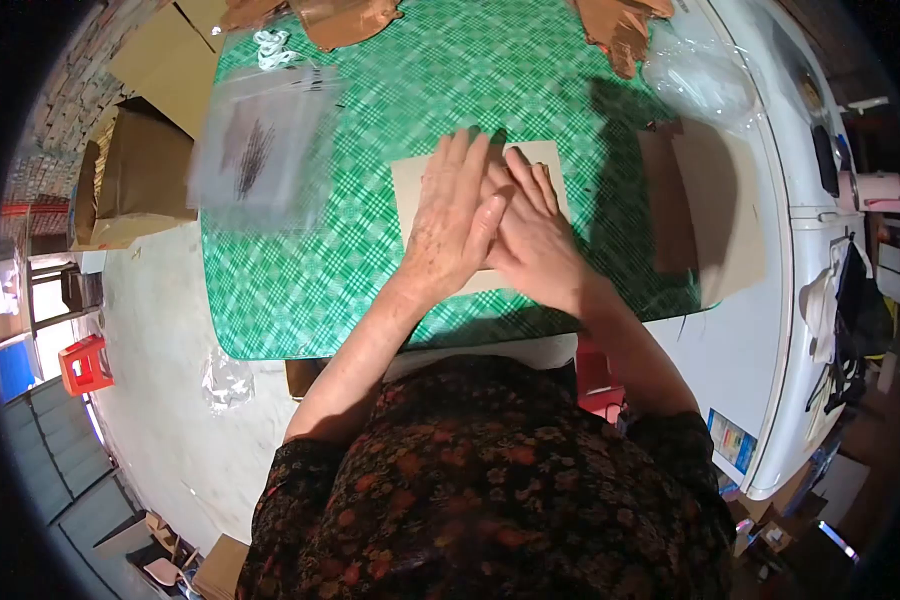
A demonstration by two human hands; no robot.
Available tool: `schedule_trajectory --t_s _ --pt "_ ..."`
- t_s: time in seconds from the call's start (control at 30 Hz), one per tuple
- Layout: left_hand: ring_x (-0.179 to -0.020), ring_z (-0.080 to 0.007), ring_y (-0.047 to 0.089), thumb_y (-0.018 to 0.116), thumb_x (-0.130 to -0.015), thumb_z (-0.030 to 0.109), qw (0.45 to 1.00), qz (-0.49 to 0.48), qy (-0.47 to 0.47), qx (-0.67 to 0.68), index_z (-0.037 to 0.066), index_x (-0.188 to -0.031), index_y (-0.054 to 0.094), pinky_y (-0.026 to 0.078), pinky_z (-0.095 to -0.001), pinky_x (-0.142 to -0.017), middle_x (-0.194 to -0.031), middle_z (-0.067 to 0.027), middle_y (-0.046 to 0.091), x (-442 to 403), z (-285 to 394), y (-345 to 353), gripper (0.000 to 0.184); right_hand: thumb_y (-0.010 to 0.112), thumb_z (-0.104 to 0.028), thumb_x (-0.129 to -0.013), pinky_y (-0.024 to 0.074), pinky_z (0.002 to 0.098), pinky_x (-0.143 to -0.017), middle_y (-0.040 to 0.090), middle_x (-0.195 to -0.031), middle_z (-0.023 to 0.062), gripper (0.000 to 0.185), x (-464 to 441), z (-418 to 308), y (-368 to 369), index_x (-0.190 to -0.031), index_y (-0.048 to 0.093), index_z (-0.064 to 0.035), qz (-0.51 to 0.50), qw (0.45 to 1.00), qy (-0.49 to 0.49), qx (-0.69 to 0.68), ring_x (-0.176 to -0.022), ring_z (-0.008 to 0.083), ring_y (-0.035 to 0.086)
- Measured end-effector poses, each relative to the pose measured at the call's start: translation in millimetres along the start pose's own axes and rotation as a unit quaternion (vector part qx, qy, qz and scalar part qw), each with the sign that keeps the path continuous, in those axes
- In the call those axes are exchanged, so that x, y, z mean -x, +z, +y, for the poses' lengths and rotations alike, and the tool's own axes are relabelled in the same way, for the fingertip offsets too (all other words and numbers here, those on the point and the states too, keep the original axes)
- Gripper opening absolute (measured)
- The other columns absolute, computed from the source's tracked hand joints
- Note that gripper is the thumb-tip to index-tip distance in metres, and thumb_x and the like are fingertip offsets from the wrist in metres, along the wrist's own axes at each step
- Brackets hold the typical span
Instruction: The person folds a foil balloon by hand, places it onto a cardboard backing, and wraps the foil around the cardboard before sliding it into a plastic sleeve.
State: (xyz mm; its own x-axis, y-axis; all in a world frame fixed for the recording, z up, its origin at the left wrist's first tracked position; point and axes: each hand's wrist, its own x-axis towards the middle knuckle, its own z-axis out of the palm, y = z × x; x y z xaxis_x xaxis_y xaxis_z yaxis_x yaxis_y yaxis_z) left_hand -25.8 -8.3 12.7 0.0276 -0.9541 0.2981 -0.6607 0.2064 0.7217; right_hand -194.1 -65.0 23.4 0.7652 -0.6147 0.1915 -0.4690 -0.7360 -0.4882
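Note:
Both hands lie over a flat beige sheet of card or board [410, 185] on the green plaid tablecloth [370, 270]. My left hand [448, 215] is flat with its fingers stretched forward, and its thumb crosses over the edge of my right hand. Palm down beside it, my right hand [542, 235] has its fingers extended and slightly apart. The hands hide most of the sheet's middle, so I cannot tell whether anything is under them.
Clear plastic bags [270, 160] lie on the left, below a white cord bundle [273, 48]. Brown pieces [345, 20] sit at the far edge. On the right are brown and beige sheets [720, 210], a crumpled plastic bag [700, 80] and a white refrigerator [810, 280]. A cardboard box [145, 175] stands left.

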Motion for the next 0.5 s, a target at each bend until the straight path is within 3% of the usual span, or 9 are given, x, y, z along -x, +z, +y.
schedule_trajectory --t_s 0.03,0.07,0.2,0.3,0.33,0.5 --pt "-0.157 -0.0526 0.028 0.05 -0.111 0.042 1.0 0.002 0.005 -0.016 -0.001 -0.165 0.034 0.022 -0.058 -0.13 -0.168 -0.0333 0.031 0 0 2 0.07 0.058 -0.026 -0.103 0.0214 0.0582 -0.13 0.04 -0.165 0.0213 0.061 1 4 -3 -0.155 0.046 0.0024 0.022 0.997 0.016 -0.066 -0.159 0.0453 0.026" --pt "-0.157 -0.0517 0.029 0.051 -0.111 0.041 0.999 0.005 0.011 -0.032 0.001 -0.164 0.037 0.022 -0.0581 -0.13 -0.168 -0.0314 0.033 1 -1 5 0.068 0.054 -0.013 -0.103 0.0262 0.0529 -0.13 0.042 -0.164 0.0237 0.057 12 4 -11 -0.156 0.044 0.0049 0.052 0.987 0.06 -0.137 -0.159 0.0444 0.03" --pt "-0.156 -0.0466 0.032 0.054 -0.109 0.043 0.979 -0.033 0.067 -0.19 0.006 -0.16 0.048 0.019 -0.0613 -0.13 -0.168 -0.0223 0.04 1 0 12 0.063 0.051 0.002 -0.1 0.0324 0.0551 -0.127 0.051 -0.154 0.0243 0.051 38 36 -22 -0.151 0.049 0.004 0.148 0.988 0.013 -0.053 -0.152 0.0489 0.038" --pt "-0.161 -0.0409 0.026 0.052 -0.109 0.05 0.967 -0.059 0.06 -0.24 0.014 -0.163 0.047 0.011 -0.0622 -0.131 -0.173 -0.0139 0.036 4 4 14 0.064 0.054 0.004 -0.095 0.0338 0.0568 -0.125 0.053 -0.152 0.0213 0.053 59 48 -27 -0.148 0.052 0.0011 0.13 0.991 0.013 0.03 -0.149 0.0499 0.04" --pt "-0.161 -0.0407 0.026 0.052 -0.109 0.051 0.967 -0.057 0.061 -0.241 0.015 -0.163 0.047 0.011 -0.0629 -0.131 -0.173 -0.0139 0.036 4 5 15 0.066 0.058 0.006 -0.09 0.0353 0.0584 -0.124 0.054 -0.154 0.0161 0.056 63 48 -26 -0.145 0.058 -0.0034 0.13 0.99 0.02 0.043 -0.149 0.0477 0.041" --pt "-0.161 -0.0413 0.026 0.054 -0.106 0.058 0.965 -0.057 0.06 -0.247 0.018 -0.164 0.046 0.011 -0.0651 -0.13 -0.172 -0.0138 0.036 4 5 16 0.07 0.062 0.003 -0.087 0.0358 0.0596 -0.123 0.053 -0.156 0.0105 0.057 72 43 -26 -0.142 0.064 -0.0085 0.093 0.984 0.021 0.148 -0.15 0.0444 0.04"
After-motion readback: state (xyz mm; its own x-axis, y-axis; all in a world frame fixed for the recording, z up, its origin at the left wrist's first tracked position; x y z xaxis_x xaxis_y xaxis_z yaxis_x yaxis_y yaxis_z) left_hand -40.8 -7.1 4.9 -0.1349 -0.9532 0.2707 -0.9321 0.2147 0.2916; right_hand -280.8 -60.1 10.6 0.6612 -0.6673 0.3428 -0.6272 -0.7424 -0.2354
